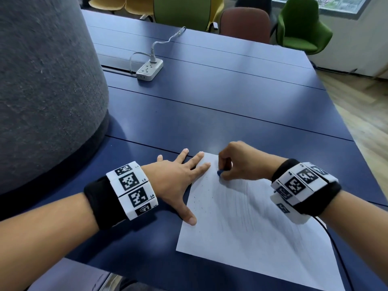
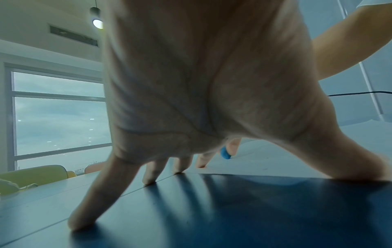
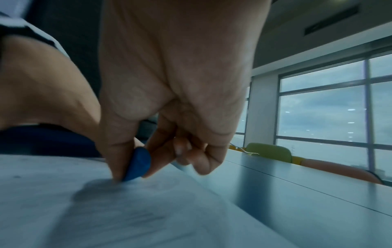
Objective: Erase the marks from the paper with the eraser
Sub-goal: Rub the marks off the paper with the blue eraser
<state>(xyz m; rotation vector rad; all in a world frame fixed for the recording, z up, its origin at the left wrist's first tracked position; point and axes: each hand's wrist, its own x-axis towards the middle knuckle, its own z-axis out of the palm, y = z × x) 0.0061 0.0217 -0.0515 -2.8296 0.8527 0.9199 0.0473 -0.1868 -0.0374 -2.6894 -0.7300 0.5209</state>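
The right hand (image 3: 169, 104) is pinching the blue eraser (image 3: 139, 163) onto the paper (image 1: 241, 223); only the head view is showing grey marks (image 1: 247, 206). The eraser is leaning toward ten o'clock. The left hand (image 1: 178, 177), spread flat, is pressing the sheet's nine-o'clock edge.

Blue table (image 1: 231, 97), green chair (image 1: 302, 26), window (image 3: 335, 117).

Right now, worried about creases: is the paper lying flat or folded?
Flat: the paper lies spread on the table, left hand pressing its edge.
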